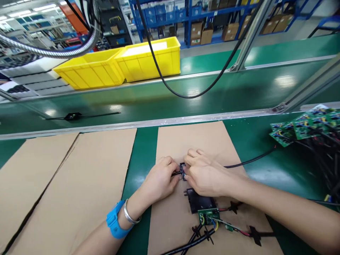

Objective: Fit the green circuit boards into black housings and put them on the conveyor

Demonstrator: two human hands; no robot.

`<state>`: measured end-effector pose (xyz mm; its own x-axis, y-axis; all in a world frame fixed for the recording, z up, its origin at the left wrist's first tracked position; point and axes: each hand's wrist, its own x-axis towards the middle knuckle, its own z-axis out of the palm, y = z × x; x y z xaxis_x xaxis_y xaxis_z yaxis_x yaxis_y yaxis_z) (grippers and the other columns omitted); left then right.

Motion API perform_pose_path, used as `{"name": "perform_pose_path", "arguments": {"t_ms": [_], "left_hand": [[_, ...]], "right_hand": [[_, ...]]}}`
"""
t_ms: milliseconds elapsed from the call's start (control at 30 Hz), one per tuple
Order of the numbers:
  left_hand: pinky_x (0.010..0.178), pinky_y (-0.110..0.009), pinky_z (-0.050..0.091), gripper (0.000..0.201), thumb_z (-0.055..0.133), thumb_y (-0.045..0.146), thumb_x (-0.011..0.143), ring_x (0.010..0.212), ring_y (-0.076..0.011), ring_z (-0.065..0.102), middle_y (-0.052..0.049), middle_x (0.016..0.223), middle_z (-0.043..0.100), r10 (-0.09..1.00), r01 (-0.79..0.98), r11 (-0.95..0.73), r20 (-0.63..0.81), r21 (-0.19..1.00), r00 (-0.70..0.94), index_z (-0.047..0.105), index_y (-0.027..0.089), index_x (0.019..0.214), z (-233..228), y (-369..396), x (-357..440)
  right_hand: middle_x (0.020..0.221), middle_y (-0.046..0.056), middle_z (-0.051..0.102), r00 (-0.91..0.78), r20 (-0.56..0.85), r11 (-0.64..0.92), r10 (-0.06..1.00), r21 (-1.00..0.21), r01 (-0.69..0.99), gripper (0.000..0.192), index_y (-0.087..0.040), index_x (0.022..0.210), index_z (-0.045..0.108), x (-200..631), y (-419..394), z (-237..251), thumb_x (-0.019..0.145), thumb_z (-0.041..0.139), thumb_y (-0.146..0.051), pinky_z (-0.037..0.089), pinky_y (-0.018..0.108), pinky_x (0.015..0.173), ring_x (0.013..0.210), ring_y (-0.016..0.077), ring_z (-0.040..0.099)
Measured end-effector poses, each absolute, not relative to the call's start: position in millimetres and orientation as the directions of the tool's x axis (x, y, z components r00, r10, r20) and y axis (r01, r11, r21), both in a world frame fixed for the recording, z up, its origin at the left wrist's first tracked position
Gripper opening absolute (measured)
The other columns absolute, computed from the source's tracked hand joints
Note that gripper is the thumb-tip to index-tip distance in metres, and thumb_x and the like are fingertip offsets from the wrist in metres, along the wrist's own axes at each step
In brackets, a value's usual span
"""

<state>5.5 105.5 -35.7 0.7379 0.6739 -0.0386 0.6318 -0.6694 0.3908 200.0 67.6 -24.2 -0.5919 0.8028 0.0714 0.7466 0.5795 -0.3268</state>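
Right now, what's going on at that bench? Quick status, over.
Left hand and right hand both pinch a small black clip on a black cable. Circuit board lies just below. Nothing between the hands.

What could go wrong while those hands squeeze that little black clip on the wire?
1. The small black clip is pinched between the fingers of the left hand and the right hand; it might pop out or nip a fingertip.
2. The right wrist hangs just over the green circuit board and its thin coloured wires, so a nudge could strain them.
3. The black cable trails toward a tangle of boards and may snag.
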Motion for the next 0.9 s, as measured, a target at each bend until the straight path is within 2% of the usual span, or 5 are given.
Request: {"name": "perform_pose_path", "arguments": {"t_ms": [167,367,667,833,900], "left_hand": [[0.067,-0.031,0.049,0.014,0.042,0.022,0.093,0.079,-0.0181,0.060,-0.005,0.098,0.058,0.740,0.722,-0.642,-0.034,0.258,0.671,0.055,0.019,0.092,-15.5,105.6,11.3],[0.077,-0.035,0.048,0.017,0.043,0.027,0.093,0.088,-0.0225,0.059,-0.007,0.097,0.057,0.756,0.770,-0.637,0.236,0.049,0.611,0.058,0.019,0.091,46.0,192.4,31.0],[0.101,-0.051,0.037,0.034,0.056,0.026,0.085,0.120,-0.0328,0.048,-0.017,0.127,0.051,0.748,0.750,-0.657,0.181,0.067,0.639,0.056,0.013,0.116,17.2,262.7,57.0],[0.096,-0.036,0.046,0.052,0.058,0.054,0.083,0.111,-0.0222,0.056,-0.009,0.122,0.057,0.596,0.560,-0.725,-0.042,0.402,0.802,0.052,0.019,0.122,-5.0,130.1,24.2],[0.097,-0.041,0.046,0.075,0.067,0.062,0.072,0.111,-0.0261,0.054,-0.011,0.123,0.054,0.563,0.530,-0.642,-0.130,0.554,0.816,0.046,0.019,0.129,-6.7,80.9,18.6]], "right_hand": [[0.125,0.015,0.052,-0.446,0.193,0.484,0.874,-0.426,0.764,0.069,-0.014,0.137,0.046,250.9,61.6,-36.5,0.079,0.067,-0.043,0.037,0.045,0.094,0.114,0.0311,0.041],[0.097,0.008,0.066,-0.271,0.088,0.283,0.959,-0.189,0.940,0.027,-0.018,0.100,0.069,340.4,117.6,-29.0,0.082,0.050,-0.012,0.042,0.036,0.085,0.096,0.0234,0.056],[0.125,0.022,0.051,0.158,0.187,-0.167,0.970,0.033,0.985,0.048,-0.014,0.127,0.056,391.4,186.3,3.2,0.082,0.063,-0.029,0.036,0.060,0.089,0.117,0.0422,0.041],[0.106,0.010,0.061,-0.428,-0.002,0.386,0.904,-0.431,0.816,0.027,-0.020,0.108,0.064,318.6,72.1,-13.6,0.092,0.052,-0.037,0.043,0.041,0.089,0.101,0.0262,0.054],[0.095,0.007,0.061,-0.526,-0.095,0.370,0.845,-0.606,0.704,0.029,-0.020,0.094,0.064,287.1,23.8,-15.4,0.090,0.055,-0.047,0.046,0.036,0.079,0.090,0.0232,0.056]]}}
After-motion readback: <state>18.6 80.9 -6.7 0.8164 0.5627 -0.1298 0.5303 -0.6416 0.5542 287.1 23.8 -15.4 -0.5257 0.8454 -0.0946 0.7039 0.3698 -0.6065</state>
